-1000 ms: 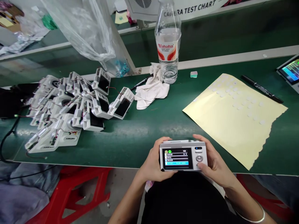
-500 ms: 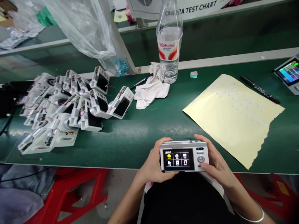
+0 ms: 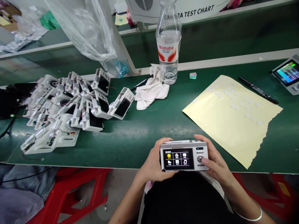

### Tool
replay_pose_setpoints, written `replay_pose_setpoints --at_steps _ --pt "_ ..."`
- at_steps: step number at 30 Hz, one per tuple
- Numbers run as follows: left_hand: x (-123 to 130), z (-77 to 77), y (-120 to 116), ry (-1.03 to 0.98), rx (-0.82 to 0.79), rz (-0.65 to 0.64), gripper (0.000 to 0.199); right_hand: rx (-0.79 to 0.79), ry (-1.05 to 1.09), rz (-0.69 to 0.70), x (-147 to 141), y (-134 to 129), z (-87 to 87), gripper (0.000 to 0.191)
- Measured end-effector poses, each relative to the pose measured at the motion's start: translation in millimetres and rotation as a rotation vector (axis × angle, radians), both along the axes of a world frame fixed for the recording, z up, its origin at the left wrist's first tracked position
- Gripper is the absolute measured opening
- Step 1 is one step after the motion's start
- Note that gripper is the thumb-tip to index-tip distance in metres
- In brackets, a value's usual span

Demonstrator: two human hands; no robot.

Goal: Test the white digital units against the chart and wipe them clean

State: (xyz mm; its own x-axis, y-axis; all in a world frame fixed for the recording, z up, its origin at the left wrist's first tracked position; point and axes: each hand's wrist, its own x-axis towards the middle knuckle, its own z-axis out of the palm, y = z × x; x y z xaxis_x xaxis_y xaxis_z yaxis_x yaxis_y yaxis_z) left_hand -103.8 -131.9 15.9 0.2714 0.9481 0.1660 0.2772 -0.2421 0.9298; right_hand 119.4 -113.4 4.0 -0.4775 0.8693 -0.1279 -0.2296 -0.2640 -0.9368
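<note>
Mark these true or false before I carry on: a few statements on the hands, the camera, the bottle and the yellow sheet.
1. The left hand and right hand hold the silver camera. True.
2. The screen is dark. False: the screen shows six icons.
3. The bottle lies on its side. False: the bottle stands upright.
4. The yellow sheet lies right of the white cloth. True.

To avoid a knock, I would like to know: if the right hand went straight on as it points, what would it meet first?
The right hand touches the camera, so that comes first. Past it, probably the white cloth across the table, though depth is unclear.
</note>
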Motion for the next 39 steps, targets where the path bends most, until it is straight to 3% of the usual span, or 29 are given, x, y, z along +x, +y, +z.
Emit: replay_pose_setpoints --at_steps 7,33,39 --pt "0.7 -0.3 0.6 -0.005 0.005 -0.009 0.078 0.016 0.017 -0.021 0.5 -0.4 -1.1 0.043" --pt "0.0 -0.9 2.5 -0.004 -0.033 0.001 0.079 0.109 -0.093 -0.012 3.5 -2.5 -7.9 0.056" --pt "0.3 -0.9 1.3 -0.005 -0.032 -0.003 0.081 0.261 -0.162 -0.073 -1.6 -1.6 -3.0 0.055"
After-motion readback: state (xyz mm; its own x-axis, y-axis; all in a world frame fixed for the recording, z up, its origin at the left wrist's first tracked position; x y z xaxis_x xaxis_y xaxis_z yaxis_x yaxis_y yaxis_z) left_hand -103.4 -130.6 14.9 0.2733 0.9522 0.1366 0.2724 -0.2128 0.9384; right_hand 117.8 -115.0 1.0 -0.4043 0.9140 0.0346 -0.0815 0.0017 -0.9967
